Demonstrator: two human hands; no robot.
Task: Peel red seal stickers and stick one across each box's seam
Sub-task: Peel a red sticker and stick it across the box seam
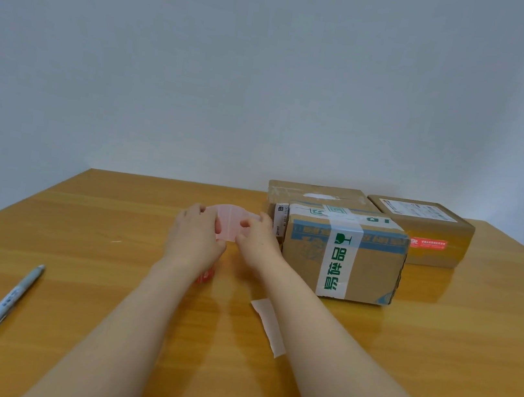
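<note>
Head view: I see the sticker sheet (227, 225), pale pink, bowed between both hands at mid-frame. The left hand (195, 239) pinches its left edge and the right hand (257, 240) its right. I judge it feather-light, floppy and easily creased, so I'd lift a sticker by its corner. The taped box (344, 254) stands just right of the hands.

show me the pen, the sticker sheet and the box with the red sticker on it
pen (12, 297): head view, middle of its barrel
sticker sheet (228, 224): head view, its pale pink middle
box with the red sticker (435, 232): head view, front face above the sticker
</note>
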